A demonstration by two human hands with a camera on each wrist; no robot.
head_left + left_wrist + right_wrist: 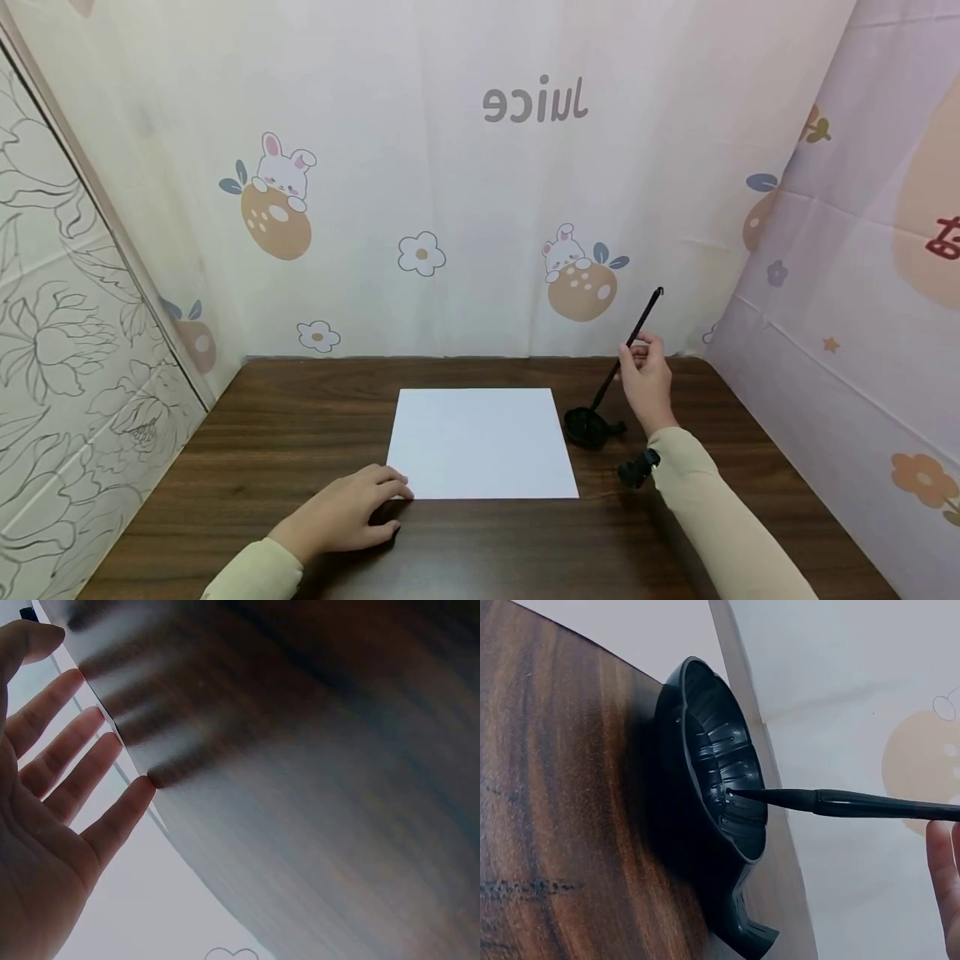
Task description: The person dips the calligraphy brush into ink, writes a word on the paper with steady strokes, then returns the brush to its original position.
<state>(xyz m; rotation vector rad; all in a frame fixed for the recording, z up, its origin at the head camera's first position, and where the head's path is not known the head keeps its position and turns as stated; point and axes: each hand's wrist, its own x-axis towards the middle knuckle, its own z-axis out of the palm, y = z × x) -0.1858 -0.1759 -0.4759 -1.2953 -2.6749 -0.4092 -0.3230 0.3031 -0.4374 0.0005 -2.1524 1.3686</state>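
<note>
Pinching the black brush (855,805) between thumb and fingers, the right hand (648,387) is held raised above the bench (487,546), to the right of the white paper (480,446). Its forearm reaches forward from the near right side of the paper, in a pale sleeve, and a small black device (637,468) sits at the wrist. The brush leans, with its looped upper end away from the paper, and its tip is inside the black dish (739,757), which stands just beside the right edge of the paper. The dish has a fluted inner wall and a short bent handle, pointing away from the paper.

At the paper's near left corner, the left hand (352,510) lies low with the palm down. Its fingers are spread, the fingertips resting at this corner, and the thumb stays apart, nearer than the paper's near edge.

High beyond the paper, the printed cloth (450,167) carries the grey word "Juice", reversed as in a mirror. Far right of the paper, red writing (947,238) is cut off and I cannot read it.
</note>
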